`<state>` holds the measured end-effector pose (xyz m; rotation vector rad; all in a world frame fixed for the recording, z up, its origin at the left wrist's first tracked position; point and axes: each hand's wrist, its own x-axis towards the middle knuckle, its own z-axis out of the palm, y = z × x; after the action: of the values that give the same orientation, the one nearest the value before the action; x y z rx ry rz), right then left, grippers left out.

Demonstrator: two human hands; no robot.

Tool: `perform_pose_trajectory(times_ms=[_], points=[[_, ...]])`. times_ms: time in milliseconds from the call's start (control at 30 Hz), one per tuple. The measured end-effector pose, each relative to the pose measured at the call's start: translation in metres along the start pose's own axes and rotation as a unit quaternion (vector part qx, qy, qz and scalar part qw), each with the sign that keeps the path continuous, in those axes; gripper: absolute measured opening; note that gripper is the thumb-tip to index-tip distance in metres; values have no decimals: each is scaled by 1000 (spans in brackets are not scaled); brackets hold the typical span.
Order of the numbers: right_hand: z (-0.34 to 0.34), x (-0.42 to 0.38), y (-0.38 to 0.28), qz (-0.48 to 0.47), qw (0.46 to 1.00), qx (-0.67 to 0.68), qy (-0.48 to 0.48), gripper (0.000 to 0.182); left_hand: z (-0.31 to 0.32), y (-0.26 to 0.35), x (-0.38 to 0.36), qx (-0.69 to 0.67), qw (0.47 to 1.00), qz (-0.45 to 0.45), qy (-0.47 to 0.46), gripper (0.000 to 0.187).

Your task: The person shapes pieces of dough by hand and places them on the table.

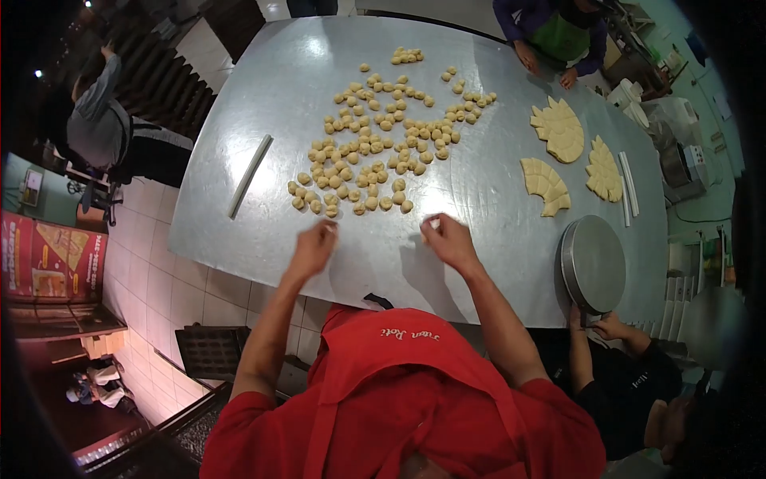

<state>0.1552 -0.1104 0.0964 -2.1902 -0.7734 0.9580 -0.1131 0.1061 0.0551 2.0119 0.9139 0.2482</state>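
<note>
My left hand (313,246) and my right hand (447,238) rest palm-down on the steel table (239,239), just in front of a spread of several small dough balls (375,148). Each hand is cupped on the table surface; a bit of pale dough shows under the fingers of each, near the closest row of balls (351,203). I wear a red apron.
Three scored slabs of dough (558,128) lie at the right, with a round steel lid (592,262) held by a seated person's hand (610,326). A metal strip (250,176) lies at left. Another person in purple sleeves (550,48) works at the far edge.
</note>
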Motion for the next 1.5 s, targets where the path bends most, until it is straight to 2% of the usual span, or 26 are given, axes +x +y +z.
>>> perform_pose_trajectory(times_ms=[67, 100, 133, 167, 200, 267, 333, 367, 433, 500, 567, 667, 733, 867, 933, 1067, 1133, 1167, 1233, 1300, 1333, 1367, 1400, 1433, 1467, 1500], points=[[-1, 17, -35, -123, 969, 159, 145, 46, -27, 13, 37, 65, 987, 54, 136, 34], [3, 30, -40, -119, 968, 161, 151, 46, -37, 24, 47, 49, 979, 99, 170, 44], [8, 48, -36, -153, 965, 113, 181, 47, -41, 30, 57, 121, 948, 189, 226, 53], [4, 58, -21, -169, 957, 64, 228, 49, -38, 40, 70, 116, 949, 209, 207, 53], [7, 64, 1, -160, 964, 35, 210, 51, -34, 43, 66, 112, 949, 219, 197, 53], [14, 57, 46, -101, 966, -11, 239, 51, -5, 24, 54, 111, 955, 223, 161, 51], [15, 52, 108, -52, 945, -38, 321, 50, 20, 2, 25, 108, 967, 204, 106, 46], [8, 44, 135, -58, 919, -99, 378, 54, 31, -4, 7, 122, 969, 205, 58, 47], [-21, 26, 143, 52, 873, -84, 478, 62, 52, -14, -26, 160, 964, 211, -10, 49], [-56, 44, 197, 161, 806, -131, 554, 65, 60, -8, -42, 192, 959, 206, -5, 49], [-103, 61, 217, 249, 765, -138, 578, 66, 62, -4, -43, 224, 954, 198, 6, 50], [-178, 87, 198, 304, 802, -73, 509, 69, 61, -2, -33, 204, 962, 179, 22, 48], [-204, 111, 207, 364, 764, 35, 531, 64, 61, -1, -29, 199, 963, 179, 23, 45], [-219, 112, 221, 346, 779, 57, 520, 62, 59, 3, -29, 193, 966, 170, 25, 42], [-207, 120, 282, 238, 764, 43, 598, 53, 57, 8, -33, 156, 974, 161, 20, 41], [-125, 42, 259, 189, 814, 28, 548, 45, 69, 14, -47, 128, 982, 135, 45, 39], [-79, 0, 239, 184, 848, 73, 492, 44, 85, 19, -55, 72, 991, 102, 49, 35], [-53, -12, 236, 156, 848, 147, 485, 43, 94, 26, -58, 72, 991, 100, 52, 35], [-9, -35, 218, 122, 861, 259, 420, 41, 118, 48, -57, -124, 988, -45, -85, 31], [16, -52, 201, 95, 897, 327, 283, 35, 150, 71, -55, -227, 962, -21, -152, 32], [24, -54, 200, 69, 912, 353, 199, 29, 165, 84, -50, -212, 959, 26, -185, 33], [22, -65, 179, 64, 901, 402, 149, 30, 179, 97, -47, -197, 953, 72, -217, 35], [16, -77, 156, 58, 887, 449, 97, 31, 195, 109, -45, -198, 954, 72, -215, 35], [16, -81, 152, 21, 835, 549, 46, 28, 210, 121, -42, -280, 931, 29, -231, 34], [16, -86, 149, 19, 835, 548, 43, 28, 218, 128, -40, -359, 900, -14, -246, 35], [11, -93, 140, -29, 859, 506, 71, 28, 220, 133, -36, -360, 901, -12, -242, 35]])
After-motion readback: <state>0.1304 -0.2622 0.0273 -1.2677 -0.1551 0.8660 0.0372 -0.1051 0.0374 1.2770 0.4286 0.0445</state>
